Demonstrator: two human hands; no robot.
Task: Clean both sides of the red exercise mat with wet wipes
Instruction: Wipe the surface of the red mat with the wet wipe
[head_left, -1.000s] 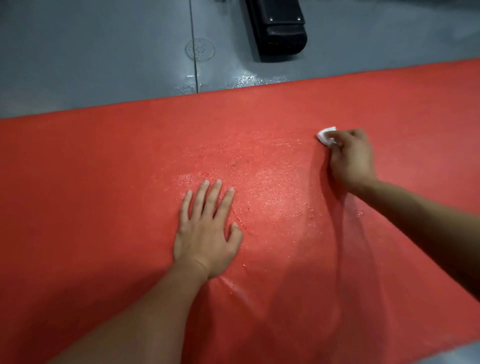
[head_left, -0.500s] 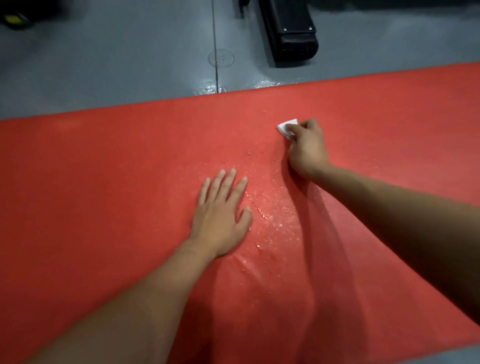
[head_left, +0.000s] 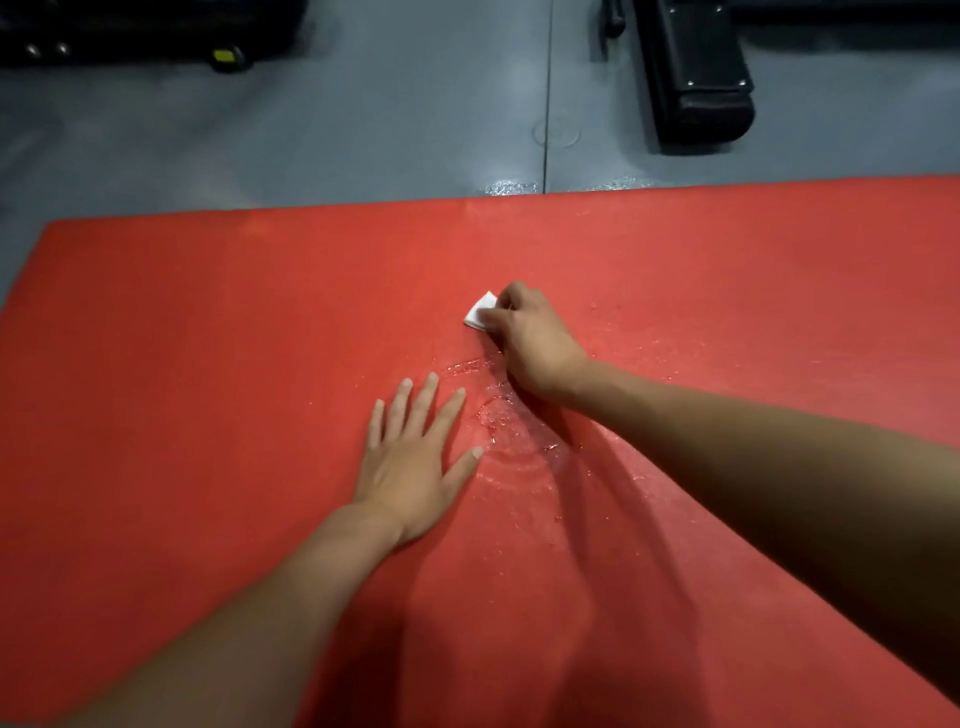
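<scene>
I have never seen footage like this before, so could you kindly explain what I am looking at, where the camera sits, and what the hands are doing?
There is no machine here: a person wears a camera on the head, looking forward and down at their own bare hands. A red exercise mat lies on a grey floor. The left hand rests flat on the mat with its fingers spread. The right hand holds a folded white wet wipe against the mat. Shiny wet streaks show between the hands. Black equipment stands beyond the mat.
</scene>
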